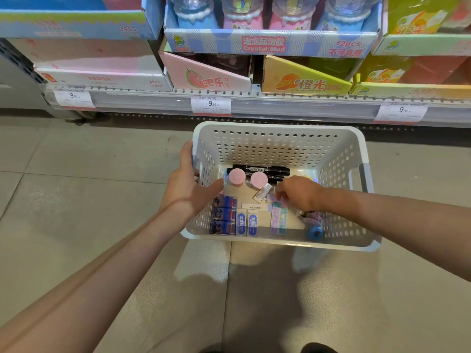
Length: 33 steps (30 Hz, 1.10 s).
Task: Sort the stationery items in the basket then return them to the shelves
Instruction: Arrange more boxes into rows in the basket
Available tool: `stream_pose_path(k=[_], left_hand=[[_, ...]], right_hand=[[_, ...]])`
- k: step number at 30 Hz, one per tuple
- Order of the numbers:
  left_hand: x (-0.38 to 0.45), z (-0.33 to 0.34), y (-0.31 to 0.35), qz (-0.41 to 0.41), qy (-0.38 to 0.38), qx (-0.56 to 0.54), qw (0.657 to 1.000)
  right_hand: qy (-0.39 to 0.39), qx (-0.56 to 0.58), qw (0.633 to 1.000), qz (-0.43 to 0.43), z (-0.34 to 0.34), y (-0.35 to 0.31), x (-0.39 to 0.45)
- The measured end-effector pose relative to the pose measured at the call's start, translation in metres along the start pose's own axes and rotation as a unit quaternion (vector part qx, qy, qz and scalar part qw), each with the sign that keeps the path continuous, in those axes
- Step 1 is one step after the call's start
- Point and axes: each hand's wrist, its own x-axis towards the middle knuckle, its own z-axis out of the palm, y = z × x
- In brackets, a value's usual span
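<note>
On the shop floor below the shelf point(254, 104), I steady the white basket point(277, 244) with my spread left hand point(187, 184) while my right hand point(297, 191) pinches a pastel eraser point(279, 217); sorting continues, judging by loose pieces. Counted: two markers point(262, 171), two pink-capped jars point(247, 177), three dark-blue packs point(223, 215), two blue-labelled erasers point(246, 223). Next: line it up.

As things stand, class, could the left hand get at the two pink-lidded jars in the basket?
Probably yes. The left hand rests at the basket's left rim beside the pink-lidded jars, nothing lies over them, and the right hand works further right.
</note>
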Motion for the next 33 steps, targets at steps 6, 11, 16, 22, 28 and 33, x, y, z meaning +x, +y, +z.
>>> stream_pose_path(k=[6, 11, 16, 22, 28, 33], left_hand=[[-0.002, 0.000, 0.000, 0.011, 0.002, -0.001, 1.000], [-0.002, 0.000, 0.002, 0.009, -0.002, -0.004, 1.000], [-0.002, -0.001, 0.002, 0.004, -0.001, -0.006, 1.000], [-0.001, 0.000, 0.002, 0.001, -0.002, -0.003, 1.000], [-0.002, -0.001, 0.002, 0.005, -0.003, -0.006, 1.000], [-0.002, -0.001, 0.002, 0.008, -0.002, -0.011, 1.000]], right_hand=[[-0.061, 0.081, 0.994, 0.043, 0.011, -0.002, 0.008], [-0.079, 0.168, 0.980, 0.067, 0.007, 0.001, 0.012], [-0.061, 0.072, 0.994, 0.057, 0.008, -0.003, 0.010], [-0.074, 0.007, 0.997, 0.033, 0.011, -0.005, 0.008], [-0.071, 0.025, 0.997, 0.006, 0.009, -0.006, 0.003], [-0.048, -0.043, 0.998, -0.014, 0.016, -0.012, -0.008]])
